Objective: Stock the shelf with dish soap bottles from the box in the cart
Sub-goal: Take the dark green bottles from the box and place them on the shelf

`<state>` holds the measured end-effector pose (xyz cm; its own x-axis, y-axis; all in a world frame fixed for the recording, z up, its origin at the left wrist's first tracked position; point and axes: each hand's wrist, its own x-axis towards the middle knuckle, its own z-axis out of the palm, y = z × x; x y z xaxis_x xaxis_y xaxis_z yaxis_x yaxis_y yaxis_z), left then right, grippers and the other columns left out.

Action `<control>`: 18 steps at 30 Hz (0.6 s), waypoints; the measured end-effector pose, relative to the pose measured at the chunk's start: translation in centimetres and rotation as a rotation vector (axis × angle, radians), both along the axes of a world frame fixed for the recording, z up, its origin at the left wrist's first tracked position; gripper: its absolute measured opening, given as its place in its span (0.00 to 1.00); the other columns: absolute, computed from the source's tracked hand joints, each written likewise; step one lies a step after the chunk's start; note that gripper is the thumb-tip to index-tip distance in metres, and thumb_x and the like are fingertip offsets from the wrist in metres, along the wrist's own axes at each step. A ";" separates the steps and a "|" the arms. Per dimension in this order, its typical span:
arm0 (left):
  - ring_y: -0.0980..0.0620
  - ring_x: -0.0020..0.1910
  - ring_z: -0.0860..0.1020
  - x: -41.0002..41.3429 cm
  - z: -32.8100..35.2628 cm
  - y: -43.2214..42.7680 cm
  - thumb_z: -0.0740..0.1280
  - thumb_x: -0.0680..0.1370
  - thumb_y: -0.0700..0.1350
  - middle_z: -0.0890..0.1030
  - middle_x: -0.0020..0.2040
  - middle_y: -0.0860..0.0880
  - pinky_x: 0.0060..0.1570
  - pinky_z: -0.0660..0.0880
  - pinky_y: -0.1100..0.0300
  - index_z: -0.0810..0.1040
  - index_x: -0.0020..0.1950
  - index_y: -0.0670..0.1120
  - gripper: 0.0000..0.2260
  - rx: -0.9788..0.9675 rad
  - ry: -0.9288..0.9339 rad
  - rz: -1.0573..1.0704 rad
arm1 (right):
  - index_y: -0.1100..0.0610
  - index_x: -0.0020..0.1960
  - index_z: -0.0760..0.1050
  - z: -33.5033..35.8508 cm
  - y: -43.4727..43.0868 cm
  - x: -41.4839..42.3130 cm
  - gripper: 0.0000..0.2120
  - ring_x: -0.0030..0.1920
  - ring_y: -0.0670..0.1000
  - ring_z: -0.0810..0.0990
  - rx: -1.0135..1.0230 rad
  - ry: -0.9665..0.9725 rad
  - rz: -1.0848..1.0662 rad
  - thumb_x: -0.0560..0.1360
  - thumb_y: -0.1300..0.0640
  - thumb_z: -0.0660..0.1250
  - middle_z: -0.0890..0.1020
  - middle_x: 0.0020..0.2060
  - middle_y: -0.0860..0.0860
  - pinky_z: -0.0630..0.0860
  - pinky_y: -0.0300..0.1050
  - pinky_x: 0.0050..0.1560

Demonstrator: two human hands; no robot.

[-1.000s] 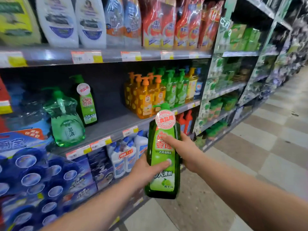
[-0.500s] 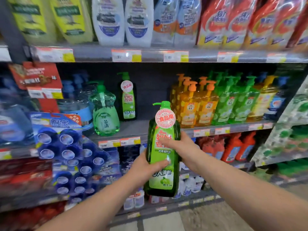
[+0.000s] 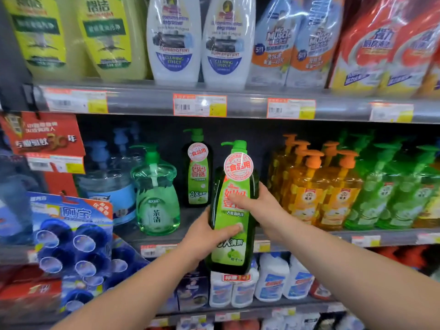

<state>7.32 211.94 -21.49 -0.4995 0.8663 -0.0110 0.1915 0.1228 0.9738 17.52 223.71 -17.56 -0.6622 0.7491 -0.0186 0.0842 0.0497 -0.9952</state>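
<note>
- Now the dark green plastic dish soap bottle with a pump top, a light green label and a round red-and-white sticker is held in the air by both hands, almost upright, with its label toward the camera.
- It is in front of the grey metal middle shelf, and its bottom hangs lower than the front edge of that shelf.
- The left hand grips the lower half of the bottle from the left side, with the thumb across the label.
- The right hand grips the upper half from the right side, its thumb also lying on the label.
- Just behind it to the left, a second dark green bottle of the same kind stands on the shelf near the back.
- Further left stands a round, transparent light green pump bottle.
- To the right of the held bottle stands a group of orange pump bottles, and beyond them are bright green pump bottles.
- On the shelf above stand two white bottles with blue labels, and orange-and-yellow price tags are fixed to its front edge.
- At the far left is a blue pack of round toilet blocks.
</note>
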 end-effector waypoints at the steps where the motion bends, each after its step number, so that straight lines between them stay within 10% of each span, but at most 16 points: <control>1: 0.55 0.48 0.83 -0.8 0.0 0.5 0.78 0.64 0.52 0.85 0.49 0.54 0.54 0.79 0.55 0.77 0.54 0.55 0.21 0.001 0.005 0.002 | 0.52 0.64 0.69 -0.1 0.5 -0.7 0.32 0.53 0.51 0.83 0.006 0.006 -0.004 0.65 0.53 0.78 0.83 0.53 0.50 0.78 0.54 0.59; 7: 0.60 0.42 0.83 -3.3 -0.5 2.7 0.79 0.66 0.46 0.85 0.44 0.52 0.43 0.79 0.66 0.79 0.53 0.49 0.19 -0.016 0.015 0.054 | 0.48 0.69 0.61 -0.3 2.8 -3.7 0.37 0.56 0.49 0.80 0.093 -0.044 0.065 0.67 0.55 0.77 0.81 0.55 0.47 0.76 0.51 0.61; 13: 0.45 0.53 0.81 -7.9 -4.9 6.4 0.80 0.47 0.65 0.80 0.55 0.43 0.56 0.78 0.45 0.76 0.55 0.58 0.38 -0.013 0.040 0.266 | 0.54 0.70 0.62 -0.2 4.7 -6.4 0.36 0.54 0.47 0.80 0.131 -0.073 0.166 0.68 0.58 0.77 0.81 0.52 0.46 0.76 0.46 0.58; 18: 0.48 0.49 0.83 -7.0 -2.1 5.9 0.82 0.57 0.44 0.84 0.50 0.45 0.52 0.79 0.48 0.76 0.54 0.49 0.28 -0.024 0.098 0.332 | 0.56 0.71 0.61 -1.5 5.6 -8.3 0.41 0.56 0.49 0.80 0.207 -0.084 0.182 0.65 0.60 0.79 0.81 0.56 0.51 0.76 0.53 0.62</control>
